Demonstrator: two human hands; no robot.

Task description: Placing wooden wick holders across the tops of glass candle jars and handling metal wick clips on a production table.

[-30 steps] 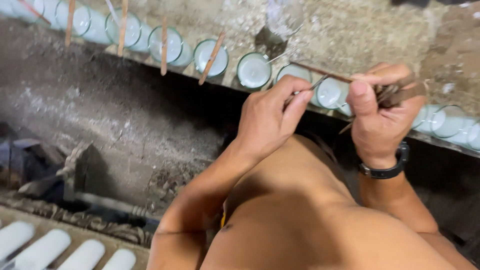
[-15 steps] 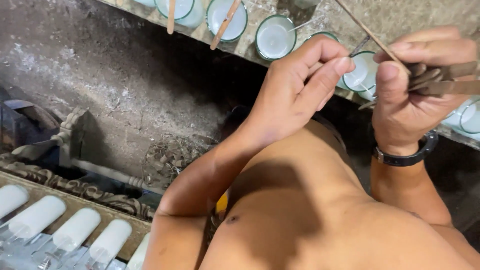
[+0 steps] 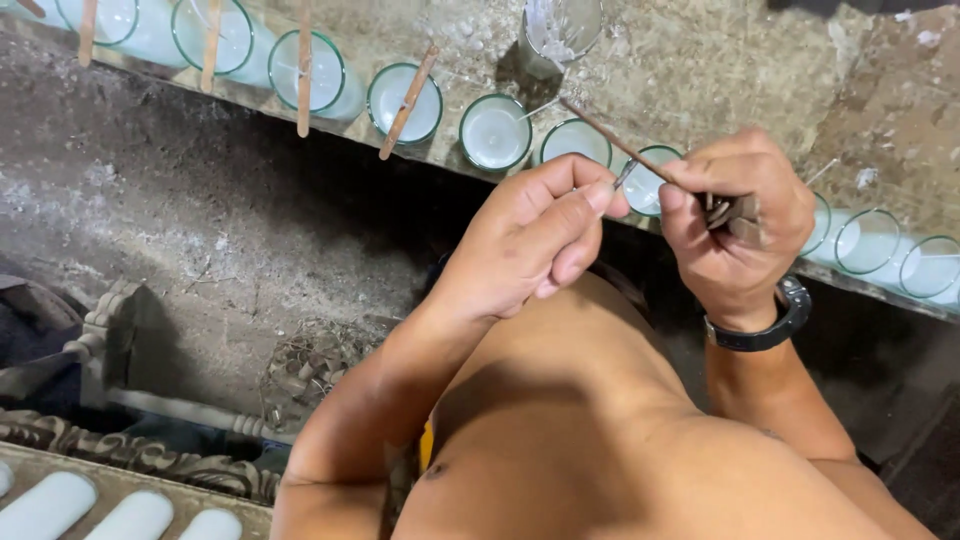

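Observation:
My right hand (image 3: 735, 225), with a black watch on its wrist, grips a small bundle of brown sticks (image 3: 735, 212). One thin stick (image 3: 615, 140) juts up and to the left from that grip. My left hand (image 3: 540, 235) pinches a thin pale wick-like piece (image 3: 622, 178) between thumb and forefinger, right beside the stick. Both hands hover in front of a row of glasses filled with white wax (image 3: 494, 132) on a rough stone ledge (image 3: 720, 70). Wooden sticks (image 3: 408, 103) lie across several glasses further left.
A nearly empty glass jar (image 3: 560, 30) with wax scraps stands behind the row. More wax-filled glasses (image 3: 865, 240) continue to the right. White candle cylinders (image 3: 130, 515) and a carved wooden piece (image 3: 130, 450) lie at the lower left, beyond a dark dirt floor (image 3: 200, 220).
The view swung up and back, so the hands now sit lower and further left. Both hands stayed close together, the left still pinching at the stick held by the right.

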